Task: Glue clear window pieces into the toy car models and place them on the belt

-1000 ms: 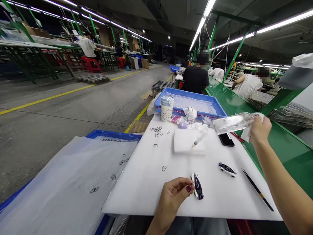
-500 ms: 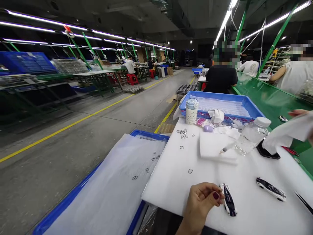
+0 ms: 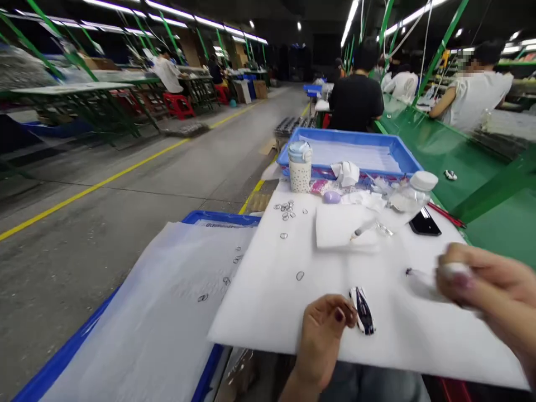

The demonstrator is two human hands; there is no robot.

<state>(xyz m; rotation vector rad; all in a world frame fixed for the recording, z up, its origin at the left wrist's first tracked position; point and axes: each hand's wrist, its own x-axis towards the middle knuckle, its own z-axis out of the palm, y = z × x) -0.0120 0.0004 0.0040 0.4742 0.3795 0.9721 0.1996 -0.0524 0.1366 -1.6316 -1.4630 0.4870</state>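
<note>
From where I watch, the biggest thing is the green counter (image 3: 494, 223) running off to my right, with other people seated along it farther down. On my side of it lies the white foam sheet (image 3: 268, 301), and to its left a blue tray (image 3: 67, 363) covered by a thin plastic sheet (image 3: 138, 312) with a few small rings scattered on it. At the far end of the foam sheet stands a second blue tray (image 3: 402, 159), and just beside its near left corner a dotted cup (image 3: 300, 167) with a pale lid. A clear bottle (image 3: 412, 195) with a white cap lies tilted near a black phone (image 3: 424, 223), and a folded white pad (image 3: 339, 233) sits flat between the bottle and a cluster of loose rings (image 3: 285, 209).

My left hand (image 3: 322, 340) rests at the near edge of the foam sheet, fingers curled in, with the thumb and fingertips pinching the side of a small toy car (image 3: 362, 310), dark blue and white, which lies on the sheet pointing away from me. My right hand (image 3: 489, 290) hovers above the sheet to the right, badly blurred; its fingers are bent around something white (image 3: 454, 271), but I cannot tell how firmly it grips. A small dark bit (image 3: 409, 272) shows just left of that hand, too smeared to name.
</note>
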